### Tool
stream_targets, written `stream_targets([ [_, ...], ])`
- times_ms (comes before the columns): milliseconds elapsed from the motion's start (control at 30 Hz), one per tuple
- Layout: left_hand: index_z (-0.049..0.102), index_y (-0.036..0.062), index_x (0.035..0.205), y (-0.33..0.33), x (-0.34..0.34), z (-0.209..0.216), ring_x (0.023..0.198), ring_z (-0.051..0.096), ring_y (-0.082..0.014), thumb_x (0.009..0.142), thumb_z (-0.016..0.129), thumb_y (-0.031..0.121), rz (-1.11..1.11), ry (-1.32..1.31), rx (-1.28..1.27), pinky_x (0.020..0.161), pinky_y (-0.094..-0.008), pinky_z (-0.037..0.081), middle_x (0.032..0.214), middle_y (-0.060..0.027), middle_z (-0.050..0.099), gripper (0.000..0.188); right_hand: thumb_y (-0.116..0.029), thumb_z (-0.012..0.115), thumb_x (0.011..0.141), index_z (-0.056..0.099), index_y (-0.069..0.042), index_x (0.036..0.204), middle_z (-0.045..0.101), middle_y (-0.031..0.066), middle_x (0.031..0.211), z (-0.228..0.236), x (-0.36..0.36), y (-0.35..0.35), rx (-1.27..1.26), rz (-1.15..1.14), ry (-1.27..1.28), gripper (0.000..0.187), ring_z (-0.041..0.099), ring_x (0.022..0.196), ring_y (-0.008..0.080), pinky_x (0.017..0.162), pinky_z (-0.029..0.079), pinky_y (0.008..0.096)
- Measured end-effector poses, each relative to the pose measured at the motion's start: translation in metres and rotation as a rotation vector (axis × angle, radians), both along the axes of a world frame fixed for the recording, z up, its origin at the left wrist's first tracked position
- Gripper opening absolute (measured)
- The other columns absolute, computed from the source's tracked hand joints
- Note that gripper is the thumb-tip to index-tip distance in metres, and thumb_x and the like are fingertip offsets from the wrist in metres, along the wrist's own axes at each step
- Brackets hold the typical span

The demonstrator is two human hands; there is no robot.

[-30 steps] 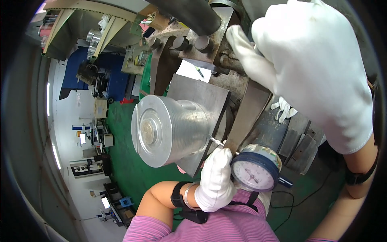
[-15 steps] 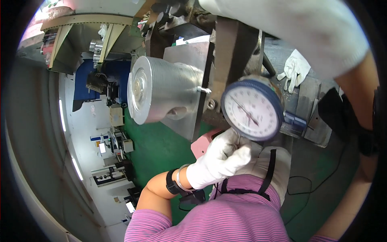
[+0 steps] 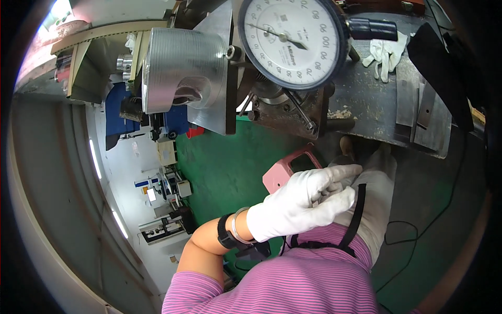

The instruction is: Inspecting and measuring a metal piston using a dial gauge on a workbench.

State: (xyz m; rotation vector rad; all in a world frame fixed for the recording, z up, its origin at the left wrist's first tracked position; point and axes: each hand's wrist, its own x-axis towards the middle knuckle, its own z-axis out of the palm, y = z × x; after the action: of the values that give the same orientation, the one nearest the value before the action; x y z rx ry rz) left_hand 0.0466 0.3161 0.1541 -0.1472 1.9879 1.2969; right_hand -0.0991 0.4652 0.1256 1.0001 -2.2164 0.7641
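Note:
A large round dial gauge (image 3: 295, 49) with a white face and dark blue rim fills the upper middle, close to me. Its black stem points right; a small metal end lies on its left, near the plate. What supports the gauge is not visible. Left of it, a silver grooved metal cylinder (image 3: 180, 63) with a hole in its side stands out from a flat metal plate (image 3: 212, 112). My left hand (image 3: 308, 201), in a white glove, is below the gauge and apart from it. Its index finger and thumb stretch out, other fingers curl, nothing visibly held. My right hand is out of view.
A dark metal fixture (image 3: 293, 112) with rods stands beneath the gauge. To the right, a grey worktable (image 3: 361, 94) carries a white glove (image 3: 386, 56) and flat metal bars (image 3: 413, 104). A pink stool (image 3: 285, 172) stands on the green floor; a black cable (image 3: 413, 225) trails at right.
The gauge and cylinder now appear higher in view. My left hand has come away from the gauge's lower rim. My right gloved arm, earlier across the upper right, has left the view.

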Motion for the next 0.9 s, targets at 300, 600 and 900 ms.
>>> stream_targets([
  [300,0.041,-0.0051,0.138,-0.006,0.013,-0.004,0.064,0.045,-0.006,0.099,0.048,0.013,-0.059,0.02,0.017,0.061,-0.0219,0.041,0.074,0.0025,0.047,0.044,-0.026,0.067,0.079,0.059,-0.007,0.058,0.054,0.0098,0.054,0.003,0.0,0.002,0.038,-0.023,0.009,0.029,0.057,0.053,0.028,0.055,0.046,0.0372],
  [600,0.056,-0.0047,0.122,-0.027,0.011,0.009,0.055,0.054,-0.0157,0.089,0.053,0.004,-0.146,0.586,0.008,0.055,-0.0281,0.045,0.068,-0.0035,0.055,0.034,-0.026,0.066,0.079,0.06,-0.007,0.058,0.054,0.0099,0.054,0.015,-0.01,-0.011,0.056,0.009,0.041,0.029,0.057,0.053,0.0282,0.055,0.046,0.0374],
  [900,0.025,-0.0024,0.147,-0.012,0.0,0.035,0.068,0.049,-0.0056,0.096,0.053,0.003,0.418,0.275,0.311,0.061,-0.02,0.042,0.083,-0.0039,0.054,0.059,-0.026,0.066,0.08,0.06,-0.007,0.058,0.055,0.0099,0.055,0.003,-0.015,-0.024,-0.01,0.037,0.009,0.029,0.057,0.054,0.0283,0.055,0.046,0.0377],
])
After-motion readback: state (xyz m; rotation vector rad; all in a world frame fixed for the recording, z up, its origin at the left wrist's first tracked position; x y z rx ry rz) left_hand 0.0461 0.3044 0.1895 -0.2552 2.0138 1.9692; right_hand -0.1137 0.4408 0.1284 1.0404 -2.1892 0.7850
